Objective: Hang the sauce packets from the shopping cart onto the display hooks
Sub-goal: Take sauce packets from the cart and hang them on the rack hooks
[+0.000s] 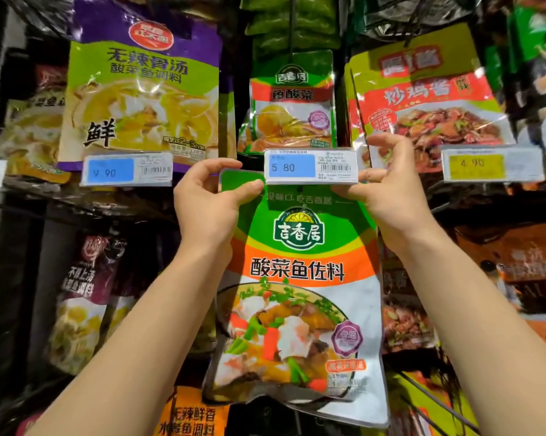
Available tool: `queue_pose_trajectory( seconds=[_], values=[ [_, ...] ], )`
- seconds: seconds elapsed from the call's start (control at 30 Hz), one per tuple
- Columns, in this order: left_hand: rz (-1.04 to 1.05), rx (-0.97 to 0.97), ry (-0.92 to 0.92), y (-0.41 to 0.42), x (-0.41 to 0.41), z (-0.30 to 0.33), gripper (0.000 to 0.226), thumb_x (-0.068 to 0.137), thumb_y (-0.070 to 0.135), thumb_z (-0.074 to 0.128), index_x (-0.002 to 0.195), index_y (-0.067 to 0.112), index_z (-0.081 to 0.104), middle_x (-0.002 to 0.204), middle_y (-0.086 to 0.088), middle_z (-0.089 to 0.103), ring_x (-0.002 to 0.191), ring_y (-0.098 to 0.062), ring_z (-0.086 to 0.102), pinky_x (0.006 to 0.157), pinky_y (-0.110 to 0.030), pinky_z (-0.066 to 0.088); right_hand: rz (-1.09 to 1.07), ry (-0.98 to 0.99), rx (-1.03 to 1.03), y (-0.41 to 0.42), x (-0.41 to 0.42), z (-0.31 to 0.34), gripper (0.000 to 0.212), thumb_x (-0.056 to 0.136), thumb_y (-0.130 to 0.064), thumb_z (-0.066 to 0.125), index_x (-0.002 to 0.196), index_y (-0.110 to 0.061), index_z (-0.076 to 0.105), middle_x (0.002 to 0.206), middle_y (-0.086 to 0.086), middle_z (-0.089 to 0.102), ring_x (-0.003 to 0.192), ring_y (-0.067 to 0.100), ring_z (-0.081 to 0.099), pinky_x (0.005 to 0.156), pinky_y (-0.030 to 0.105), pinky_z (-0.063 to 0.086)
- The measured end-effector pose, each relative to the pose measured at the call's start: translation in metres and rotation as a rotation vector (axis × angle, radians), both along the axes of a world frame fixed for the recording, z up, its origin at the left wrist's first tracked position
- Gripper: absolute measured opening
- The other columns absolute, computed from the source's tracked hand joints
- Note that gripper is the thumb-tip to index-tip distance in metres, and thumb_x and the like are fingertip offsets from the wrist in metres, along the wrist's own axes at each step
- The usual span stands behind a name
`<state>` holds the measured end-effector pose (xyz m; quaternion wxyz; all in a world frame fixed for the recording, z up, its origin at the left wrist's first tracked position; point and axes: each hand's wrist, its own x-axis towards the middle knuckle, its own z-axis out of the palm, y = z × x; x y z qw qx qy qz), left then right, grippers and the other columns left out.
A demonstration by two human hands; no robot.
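Fingers and thumb of the left hand pinch the top left corner of the green sauce packet, while the right hand pinches the top right corner, likely to keep the top edge taut and level for threading. That edge sits just behind the 5.80 price tag; the display hook itself is hidden, so I cannot tell whether it is threaded.
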<state>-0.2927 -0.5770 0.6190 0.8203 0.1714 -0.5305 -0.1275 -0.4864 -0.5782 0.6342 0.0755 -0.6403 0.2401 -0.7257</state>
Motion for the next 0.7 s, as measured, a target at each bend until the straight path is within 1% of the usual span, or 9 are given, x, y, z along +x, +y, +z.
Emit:
queue_pose_trajectory(
  seconds=[0.07,0.17,0.27,0.33,0.4,0.47,0.57,0.63,0.7],
  values=[
    [0.027,-0.008,-0.009,0.0,0.002,0.005,0.034,0.06,-0.001,0.083,0.077,0.022,0.063,0.098,-0.015,0.067,0.091,-0.027,0.067,0.077,-0.04,0.057,0.012,-0.012,0.005,-0.002,0.002,0.001,0.07,0.068,0.009,0.075,0.115,-0.025,0.036,0.098,0.025,0.065,0.093,0.029,0.066,0.075,0.035,0.057],
    [0.032,0.03,0.007,-0.012,0.003,0.006,0.036,0.057,0.001,0.085,0.073,0.026,0.065,0.098,-0.015,0.068,0.089,-0.028,0.067,0.077,-0.046,0.057,0.012,-0.027,0.011,-0.008,0.002,0.0,0.07,0.069,0.014,0.071,0.115,-0.025,0.036,0.093,0.026,0.067,0.083,0.02,0.069,0.079,0.032,0.056],
    [0.03,0.102,-0.02,-0.026,0.001,-0.006,0.033,0.055,0.008,0.086,0.071,0.03,0.067,0.094,-0.01,0.07,0.091,-0.029,0.067,0.08,-0.049,0.055,0.003,0.011,0.082,-0.016,0.0,-0.01,0.068,0.07,0.008,0.073,0.116,-0.026,0.037,0.068,0.004,0.069,0.074,0.011,0.068,0.098,0.041,0.045],
    [0.039,0.144,-0.027,-0.035,0.001,-0.017,0.032,0.059,0.01,0.086,0.076,0.029,0.067,0.093,-0.007,0.07,0.09,-0.025,0.068,0.081,-0.048,0.055,-0.011,0.039,0.107,-0.02,0.0,-0.015,0.066,0.071,0.001,0.076,0.113,-0.03,0.037,0.061,-0.004,0.067,0.075,0.009,0.066,0.1,0.046,0.042],
    [0.116,0.119,-0.081,-0.039,0.002,-0.022,0.031,0.066,0.01,0.083,0.084,0.026,0.064,0.093,-0.003,0.069,0.089,-0.02,0.068,0.082,-0.046,0.055,-0.06,0.069,0.076,-0.022,0.0,-0.015,0.062,0.073,-0.005,0.077,0.106,-0.038,0.036,0.067,-0.005,0.066,0.079,0.011,0.065,0.092,0.044,0.048],
    [0.225,0.094,-0.183,-0.041,0.003,-0.024,0.033,0.069,0.013,0.082,0.091,0.028,0.061,0.095,0.001,0.068,0.091,-0.016,0.066,0.085,-0.044,0.054,-0.123,0.105,0.065,-0.025,0.001,-0.015,0.059,0.076,-0.008,0.075,0.103,-0.04,0.033,0.076,-0.003,0.065,0.084,0.014,0.065,0.084,0.039,0.051],
    [0.342,0.139,-0.304,-0.041,0.001,-0.035,0.048,0.072,0.015,0.079,0.111,0.027,0.053,0.104,0.007,0.062,0.092,-0.004,0.06,0.088,-0.039,0.052,-0.215,0.137,0.086,-0.033,0.0,-0.022,0.058,0.078,-0.01,0.074,0.109,-0.035,0.032,0.087,-0.003,0.061,0.092,0.017,0.061,0.084,0.039,0.05],
    [0.468,0.127,-0.397,-0.037,0.001,-0.052,0.066,0.071,0.019,0.08,0.126,0.029,0.044,0.121,0.004,0.051,0.106,-0.009,0.053,0.095,-0.04,0.048,-0.348,0.148,0.055,-0.032,-0.002,-0.032,0.054,0.078,-0.012,0.073,0.116,-0.029,0.038,0.104,0.0,0.058,0.102,0.02,0.055,0.09,0.038,0.045],
    [0.665,0.034,-0.54,-0.034,0.004,-0.073,0.081,0.072,0.03,0.078,0.139,0.029,0.033,0.143,-0.002,0.031,0.129,-0.021,0.034,0.107,-0.039,0.033,-0.577,0.204,-0.118,-0.024,-0.007,-0.05,0.051,0.076,-0.017,0.07,0.12,-0.018,0.043,0.117,0.006,0.051,0.111,0.025,0.048,0.093,0.034,0.037]
  ],
)
